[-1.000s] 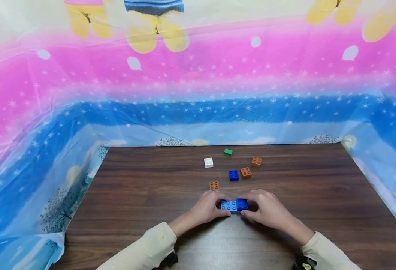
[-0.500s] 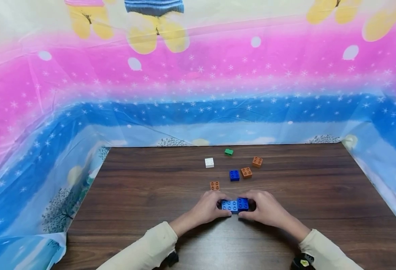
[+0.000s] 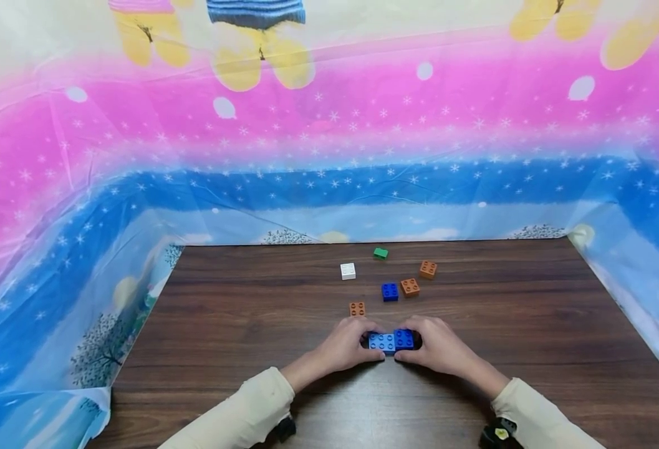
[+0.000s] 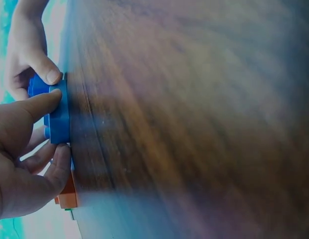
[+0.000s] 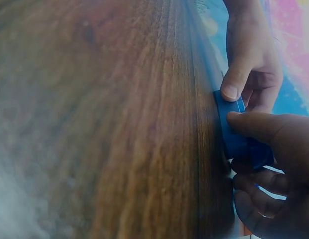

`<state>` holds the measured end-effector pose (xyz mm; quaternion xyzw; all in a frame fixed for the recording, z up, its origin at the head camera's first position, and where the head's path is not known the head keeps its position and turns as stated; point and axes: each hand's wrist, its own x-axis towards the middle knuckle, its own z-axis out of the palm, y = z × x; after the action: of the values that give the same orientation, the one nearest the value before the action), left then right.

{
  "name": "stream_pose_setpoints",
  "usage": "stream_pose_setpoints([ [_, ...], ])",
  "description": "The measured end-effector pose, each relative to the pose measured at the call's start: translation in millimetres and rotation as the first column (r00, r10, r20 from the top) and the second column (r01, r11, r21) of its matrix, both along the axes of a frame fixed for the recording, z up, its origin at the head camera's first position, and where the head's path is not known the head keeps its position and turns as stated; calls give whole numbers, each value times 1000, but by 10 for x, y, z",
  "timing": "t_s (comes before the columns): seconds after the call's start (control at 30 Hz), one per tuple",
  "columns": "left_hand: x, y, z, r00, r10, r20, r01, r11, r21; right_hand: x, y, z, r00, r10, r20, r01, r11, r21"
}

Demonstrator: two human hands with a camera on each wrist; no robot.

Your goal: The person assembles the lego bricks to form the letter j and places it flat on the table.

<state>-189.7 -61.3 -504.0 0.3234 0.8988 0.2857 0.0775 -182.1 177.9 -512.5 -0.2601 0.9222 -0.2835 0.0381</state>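
Both hands meet at a pair of joined toy building bricks near the middle of the table. The light blue brick [image 3: 381, 342] lies lengthwise, and the dark blue brick [image 3: 404, 338] sits higher, over its right end. My left hand [image 3: 345, 346] grips the light blue brick by its left part, thumb on the near side, as the left wrist view also shows. From the right, my right hand [image 3: 441, 348] holds the dark blue brick's end, its thumb [image 5: 244, 122] pressed against the light blue brick's near side. The two thumb tips are close together.
An orange brick [image 3: 356, 309] lies just beyond my left hand. Farther back are a second dark blue brick [image 3: 389, 292], two more orange bricks [image 3: 410, 287], a white brick [image 3: 348, 271] and a green brick [image 3: 381, 253]. A patterned cloth [image 3: 329, 187] rises behind the table.
My right hand has shifted slightly left, its thumb sliding along the near side toward the left thumb. The left hand keeps its grip, and the loose bricks lie where they were.
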Motion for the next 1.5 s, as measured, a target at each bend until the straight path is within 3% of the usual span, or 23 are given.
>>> stream_pose_setpoints([
  [0.37,-18,-98,30,998,-33,44,30,997,76,-6,-17,18,1000,-10,24,9,1000,21],
  [0.5,-46,-166,65,999,-49,13,48,994,101,-4,-18,24,999,-17,30,16,999,28],
  [0.67,-112,-260,133,995,-62,-77,72,988,134,-3,-19,23,1000,-18,14,18,999,37],
  [0.83,-205,-339,163,988,-13,-156,30,993,110,-1,-18,20,1000,-15,-5,15,999,46],
  [0.93,-264,-376,157,985,22,-169,-6,995,95,4,-19,18,1000,-16,-4,16,999,46],
  [1.27,-389,-420,84,994,77,-78,-74,997,34,8,-15,8,999,-32,21,31,998,49],
  [1.5,-436,-402,43,994,93,-64,-93,996,2,0,-21,12,999,-30,28,29,998,47],
])
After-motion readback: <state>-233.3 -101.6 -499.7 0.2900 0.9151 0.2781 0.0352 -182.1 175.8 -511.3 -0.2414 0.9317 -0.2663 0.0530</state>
